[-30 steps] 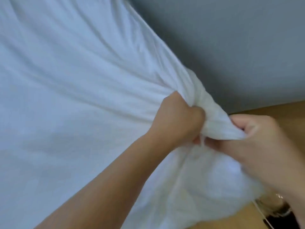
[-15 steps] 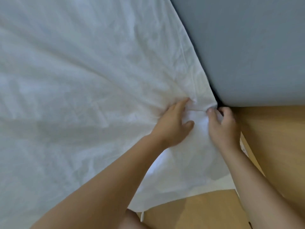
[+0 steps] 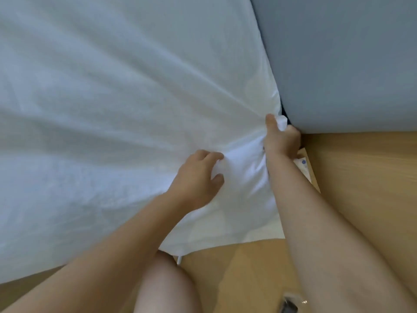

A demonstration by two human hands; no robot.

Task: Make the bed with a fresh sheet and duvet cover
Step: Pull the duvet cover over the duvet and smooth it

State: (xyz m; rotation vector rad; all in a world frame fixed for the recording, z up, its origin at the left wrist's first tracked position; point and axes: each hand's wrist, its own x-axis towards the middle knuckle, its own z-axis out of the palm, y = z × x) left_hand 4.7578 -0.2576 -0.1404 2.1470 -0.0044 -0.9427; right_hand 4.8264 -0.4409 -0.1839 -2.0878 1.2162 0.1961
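Note:
A white sheet (image 3: 117,105) covers the bed and fills the left and middle of the head view, with creases running toward the bed's corner. At that corner my right hand (image 3: 281,138) grips a bunch of the sheet, thumb up, tight against the grey headboard (image 3: 349,64). My left hand (image 3: 198,177) pinches a fold of the sheet just left of and below the corner. The sheet's side hangs over the mattress edge down toward the floor.
A wooden floor (image 3: 361,177) lies right of and below the bed. A white label with a blue mark (image 3: 303,164) shows beside my right wrist. My bare knee (image 3: 162,285) is at the bottom, and a small dark object (image 3: 290,304) lies at the bottom edge.
Both hands lowered the bunched sheet corner from mid-air onto the mattress corner. My right hand has slid up against the headboard and my left hand has moved down-left, pulling the sheet taut.

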